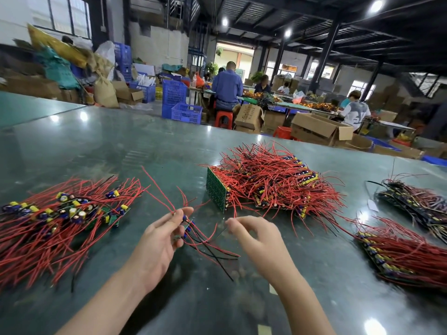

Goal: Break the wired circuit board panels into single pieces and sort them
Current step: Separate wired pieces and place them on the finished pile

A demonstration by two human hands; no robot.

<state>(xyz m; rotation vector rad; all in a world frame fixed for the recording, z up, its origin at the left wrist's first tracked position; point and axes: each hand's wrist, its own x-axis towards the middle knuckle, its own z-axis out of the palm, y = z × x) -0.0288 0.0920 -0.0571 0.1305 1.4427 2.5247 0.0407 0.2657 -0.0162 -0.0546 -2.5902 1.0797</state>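
My left hand (158, 235) pinches a small wired circuit board piece (188, 228) between thumb and fingers; its red and black wires trail up and down to the right. My right hand (256, 234) hovers just right of it with fingers curled, and I cannot tell whether it holds a wire. A heap of single pieces with red wires (60, 213) lies at the left. A stack of unbroken green panels with red wires (266, 184) stands behind my hands. Another panel stack (401, 252) lies at the right.
A darker bundle of boards (416, 201) lies at the far right on the glossy green table (121, 146). Beyond the table's far edge are cardboard boxes (319, 129), blue crates (174, 97), red stools and seated workers.
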